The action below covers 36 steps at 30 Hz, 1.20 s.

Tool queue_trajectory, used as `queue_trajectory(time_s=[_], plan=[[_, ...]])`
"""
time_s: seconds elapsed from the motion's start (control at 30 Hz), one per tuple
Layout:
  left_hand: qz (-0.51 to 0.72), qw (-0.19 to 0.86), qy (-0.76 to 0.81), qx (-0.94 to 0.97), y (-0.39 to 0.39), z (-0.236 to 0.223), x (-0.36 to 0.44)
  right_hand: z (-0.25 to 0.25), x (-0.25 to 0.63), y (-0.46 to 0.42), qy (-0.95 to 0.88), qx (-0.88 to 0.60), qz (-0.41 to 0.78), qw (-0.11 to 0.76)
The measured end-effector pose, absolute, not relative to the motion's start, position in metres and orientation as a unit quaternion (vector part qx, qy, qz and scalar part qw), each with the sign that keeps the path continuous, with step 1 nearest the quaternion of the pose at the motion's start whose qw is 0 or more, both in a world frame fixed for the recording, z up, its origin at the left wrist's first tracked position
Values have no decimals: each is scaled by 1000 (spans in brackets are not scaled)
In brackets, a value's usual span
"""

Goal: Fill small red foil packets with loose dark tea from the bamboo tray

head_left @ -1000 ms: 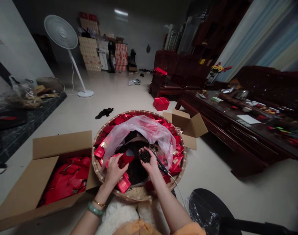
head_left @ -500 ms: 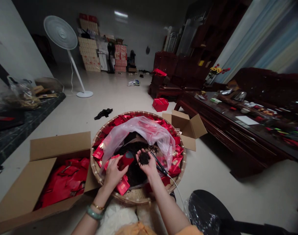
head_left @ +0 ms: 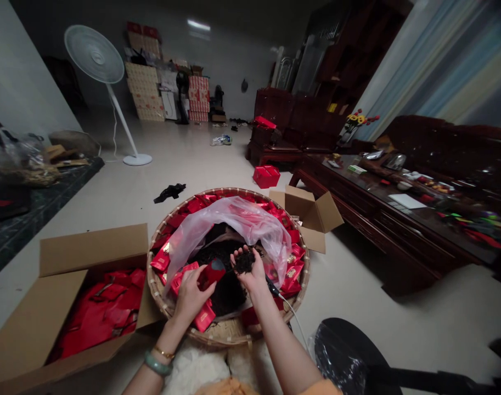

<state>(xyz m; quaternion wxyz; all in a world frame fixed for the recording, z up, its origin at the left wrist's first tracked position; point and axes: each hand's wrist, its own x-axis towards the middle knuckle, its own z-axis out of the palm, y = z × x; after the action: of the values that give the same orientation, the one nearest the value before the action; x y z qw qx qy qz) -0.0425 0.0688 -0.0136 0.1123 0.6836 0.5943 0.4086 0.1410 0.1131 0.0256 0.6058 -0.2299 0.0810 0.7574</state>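
Observation:
My left hand [head_left: 192,295] grips a small red packet [head_left: 214,272], its open mouth tilted toward my right hand [head_left: 251,272]. Loose dark leaves [head_left: 245,261], which look like tea, lie in my cupped right palm, the fingers curled up around them. Both hands are over a translucent plastic bag [head_left: 244,211] spread open, with more dark leaves [head_left: 228,296] inside. Round the bag, a wide woven basket [head_left: 234,339] holds many red packets [head_left: 203,316]. Beside my right wrist lies a black corded tool [head_left: 272,286], partly hidden by the hand.
At the left stands an open cardboard box [head_left: 61,312] full of red packets. Another open carton [head_left: 308,219] and a red box [head_left: 266,176] sit beyond the basket. A black round stool-like object [head_left: 344,351] is at lower right, near a dark wooden table [head_left: 369,206].
My right fingers have curled a little more around the leaves, and the hand now covers more of the black tool. The left hand keeps hold of the packet. The view has shifted slightly.

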Motion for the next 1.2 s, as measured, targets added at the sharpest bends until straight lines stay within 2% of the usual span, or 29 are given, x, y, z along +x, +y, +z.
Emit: queue_trajectory(time_s=[0.4,0.6,0.87,1.2], plan=[[416,108,573,698,68,-11,-32,45,141,115,28,-236,731,640],[421,89,565,704,70,-10,-27,61,151,122,-33,-243,659,711],[415,106,570,701,74,-11,-16,70,132,118,-76,-255,682,682],[409,130,582,690,79,-11,-8,63,116,119,-232,-348,591,690]])
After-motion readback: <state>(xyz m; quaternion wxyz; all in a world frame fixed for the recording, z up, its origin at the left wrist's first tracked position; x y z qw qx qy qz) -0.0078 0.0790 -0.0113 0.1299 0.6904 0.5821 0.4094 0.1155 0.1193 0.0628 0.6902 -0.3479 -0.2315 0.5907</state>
